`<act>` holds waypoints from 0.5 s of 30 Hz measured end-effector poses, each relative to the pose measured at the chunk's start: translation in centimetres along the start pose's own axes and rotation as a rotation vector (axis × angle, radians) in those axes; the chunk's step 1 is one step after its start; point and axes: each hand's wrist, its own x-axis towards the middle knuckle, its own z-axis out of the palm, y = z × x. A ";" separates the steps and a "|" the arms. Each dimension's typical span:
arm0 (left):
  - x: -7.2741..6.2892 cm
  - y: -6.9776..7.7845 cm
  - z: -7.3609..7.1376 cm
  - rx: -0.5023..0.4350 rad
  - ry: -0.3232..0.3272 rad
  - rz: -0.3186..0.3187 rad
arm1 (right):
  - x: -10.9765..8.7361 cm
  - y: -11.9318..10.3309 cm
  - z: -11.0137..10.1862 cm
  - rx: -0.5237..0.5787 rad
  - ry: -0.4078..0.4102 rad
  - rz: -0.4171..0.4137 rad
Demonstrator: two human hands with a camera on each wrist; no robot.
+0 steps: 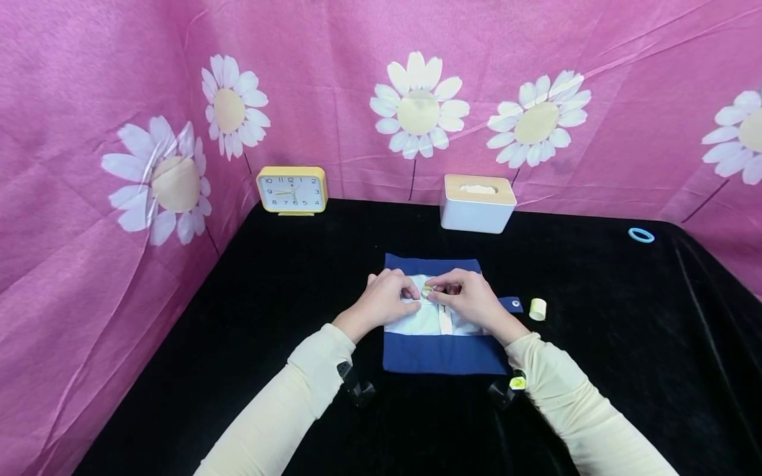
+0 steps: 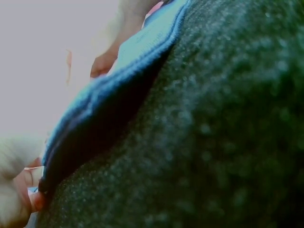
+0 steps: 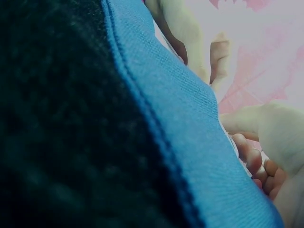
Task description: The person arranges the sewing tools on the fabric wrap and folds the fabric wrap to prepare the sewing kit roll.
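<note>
A blue cloth pouch (image 1: 445,357) with a white inner panel (image 1: 411,324) lies spread flat in front of me. A strap (image 1: 510,304) with a metal snap sticks out at its right side. My right hand (image 1: 470,297) pinches a small round yellowish piece (image 1: 426,291) between thumb and fingertips, over the white panel. My left hand (image 1: 387,297) rests on the panel's left part, its thumb and bent fingers apart, close beside that piece. A narrow white strip (image 1: 444,320) runs down the panel below the right hand. Both wrist views show the blue edge (image 3: 156,90) close up.
A cream cylinder (image 1: 538,309) stands right of the strap on the black tablecloth (image 1: 286,277). Along the back are a yellow clock (image 1: 292,190) and a white tissue box (image 1: 478,205) with a wooden lid. A light-blue ring (image 1: 641,235) lies far right. Pink flowered cloth (image 1: 333,99) hangs behind.
</note>
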 end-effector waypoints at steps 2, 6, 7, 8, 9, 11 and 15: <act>0.0 0.0 0.0 0.002 0.000 0.004 | 0.0 0.0 0.0 -0.004 0.004 -0.002; 0.0 0.0 0.0 0.008 -0.002 0.011 | 0.0 0.1 0.2 -0.005 0.007 -0.005; 0.0 -0.1 0.0 0.009 -0.004 0.011 | 0.0 0.2 0.2 -0.003 0.005 -0.001; 0.0 0.0 0.0 0.011 -0.006 0.012 | 0.0 0.2 0.2 0.001 0.002 0.002; -0.1 0.0 -0.1 0.015 -0.009 0.013 | -0.1 0.2 0.2 0.004 -0.002 0.007; -0.1 0.1 -0.2 0.023 -0.017 0.015 | -0.1 0.1 0.2 0.009 -0.008 0.019; -0.2 0.3 -0.3 0.042 -0.038 0.016 | -0.1 0.1 0.2 0.014 -0.013 0.033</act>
